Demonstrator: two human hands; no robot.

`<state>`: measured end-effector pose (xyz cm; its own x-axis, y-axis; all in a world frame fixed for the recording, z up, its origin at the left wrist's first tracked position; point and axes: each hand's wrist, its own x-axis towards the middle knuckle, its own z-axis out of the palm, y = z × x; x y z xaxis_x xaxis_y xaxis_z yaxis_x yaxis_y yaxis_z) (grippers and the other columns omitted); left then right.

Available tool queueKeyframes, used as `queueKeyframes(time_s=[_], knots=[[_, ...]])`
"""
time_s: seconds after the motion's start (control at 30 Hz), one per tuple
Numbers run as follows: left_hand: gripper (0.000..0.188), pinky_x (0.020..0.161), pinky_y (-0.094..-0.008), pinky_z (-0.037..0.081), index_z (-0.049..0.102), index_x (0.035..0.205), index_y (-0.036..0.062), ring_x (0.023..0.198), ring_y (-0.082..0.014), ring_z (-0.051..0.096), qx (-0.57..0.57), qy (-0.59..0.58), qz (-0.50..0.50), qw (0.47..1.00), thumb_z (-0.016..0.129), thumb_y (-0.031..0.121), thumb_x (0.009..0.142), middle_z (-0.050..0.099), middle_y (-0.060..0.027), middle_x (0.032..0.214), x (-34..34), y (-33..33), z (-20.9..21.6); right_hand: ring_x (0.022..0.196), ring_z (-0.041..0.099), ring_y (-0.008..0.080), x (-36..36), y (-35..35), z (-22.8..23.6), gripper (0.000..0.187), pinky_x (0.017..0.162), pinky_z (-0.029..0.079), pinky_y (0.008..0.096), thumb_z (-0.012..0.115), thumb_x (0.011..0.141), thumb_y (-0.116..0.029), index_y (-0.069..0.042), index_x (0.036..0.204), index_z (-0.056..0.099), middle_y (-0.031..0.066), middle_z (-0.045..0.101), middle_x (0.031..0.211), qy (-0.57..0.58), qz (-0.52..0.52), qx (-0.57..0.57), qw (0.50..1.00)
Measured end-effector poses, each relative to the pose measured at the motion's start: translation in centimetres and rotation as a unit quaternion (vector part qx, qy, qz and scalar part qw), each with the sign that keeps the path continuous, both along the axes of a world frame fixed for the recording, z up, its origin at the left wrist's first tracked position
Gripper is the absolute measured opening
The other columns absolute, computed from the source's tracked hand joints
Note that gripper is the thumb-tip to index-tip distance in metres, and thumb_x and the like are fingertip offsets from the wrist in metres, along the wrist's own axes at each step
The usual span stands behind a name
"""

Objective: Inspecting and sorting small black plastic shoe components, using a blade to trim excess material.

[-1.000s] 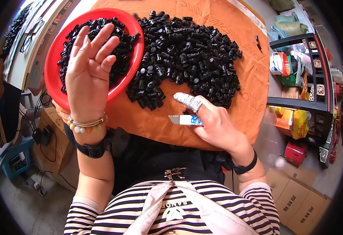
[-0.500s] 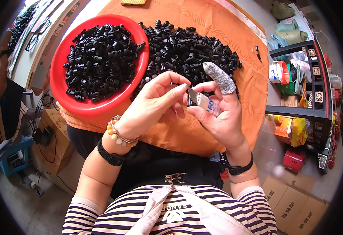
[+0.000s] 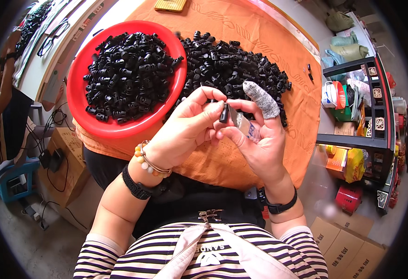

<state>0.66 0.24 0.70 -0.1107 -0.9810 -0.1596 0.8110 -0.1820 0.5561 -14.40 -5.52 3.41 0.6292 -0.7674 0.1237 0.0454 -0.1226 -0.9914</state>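
My left hand point(image 3: 187, 118) pinches a small black plastic part point(image 3: 224, 113) between thumb and fingers. In my right hand point(image 3: 266, 139) is a small knife point(image 3: 242, 123), its flat metal blade against or very near the black part and its handle wrapped in whitish material with blue marks. A grey knitted finger cover point(image 3: 262, 100) sits on my raised right index finger. Both hands meet above the orange cloth point(image 3: 213, 162), in front of a loose pile of black parts point(image 3: 241, 65). Fingers hide part of the handle.
Left of the pile, a red basin point(image 3: 76, 100) holds many similar black parts. A yellow pad point(image 3: 170, 4) lies at the far edge. To the right stand a dark shelf point(image 3: 353, 140) with bags and cardboard boxes point(image 3: 348, 246). Another person's arm point(image 3: 1, 88) shows at far left.
The black part now shows more fully, upright beside the blade between my hands. The view has shifted slightly, moving the basin and pile a little right and down in the picture.
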Motion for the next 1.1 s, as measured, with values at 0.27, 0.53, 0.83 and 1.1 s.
queueKeyframes(time_s=[0.27, 0.53, 0.83, 1.1], knots=[[0.013, 0.052, -0.0180, 0.035, 0.046, 0.105, 0.0131, 0.061, -0.0063, 0.048, 0.005, 0.031, 0.017, 0.999, 0.046, 0.018, 0.094, 0.053, -0.0012, 0.083, 0.6, 0.1, 0.0, 0.075, 0.049, 0.0028, -2.0, -0.3, 0.4, 0.032, 0.068, 0.042, 0.0177, 0.061, 0.086, -0.015, 0.000, 0.114, 0.055, -0.0010, 0.059, 0.087, 0.088, 0.008, 0.024, 0.996], [0.011, 0.048, -0.0159, 0.037, 0.045, 0.100, 0.0134, 0.054, -0.0035, 0.048, 0.004, -0.070, 0.028, 0.997, 0.046, 0.023, 0.094, 0.054, 0.0016, 0.072, -0.1, 0.0, 0.2, 0.069, 0.051, 0.0027, -1.1, 0.3, 0.6, 0.033, 0.061, 0.044, 0.0180, 0.067, 0.080, -0.007, 0.000, 0.110, 0.057, 0.0022, 0.062, 0.080, 0.100, 0.005, -0.043, 0.994], [0.010, 0.042, -0.0150, 0.031, 0.043, 0.097, 0.0135, 0.047, -0.0020, 0.044, 0.005, -0.132, 0.034, 0.991, 0.043, 0.023, 0.096, 0.053, 0.0026, 0.066, -0.1, 0.1, 0.5, 0.075, 0.058, 0.0059, -0.9, 0.3, 0.0, 0.032, 0.066, 0.048, 0.0212, 0.066, 0.080, -0.005, 0.001, 0.109, 0.057, 0.0067, 0.065, 0.083, 0.076, 0.004, -0.069, 0.995], [0.007, 0.040, -0.0154, 0.025, 0.043, 0.097, 0.0133, 0.044, -0.0014, 0.035, -0.028, -0.136, 0.055, 0.989, 0.041, 0.020, 0.096, 0.046, 0.0044, 0.061, -0.5, 0.1, -0.1, 0.086, 0.058, 0.0073, -1.1, 0.6, 0.5, 0.034, 0.075, 0.047, 0.0205, 0.062, 0.082, -0.001, 0.001, 0.115, 0.052, 0.0045, 0.063, 0.094, 0.044, 0.038, 0.037, 0.998]])
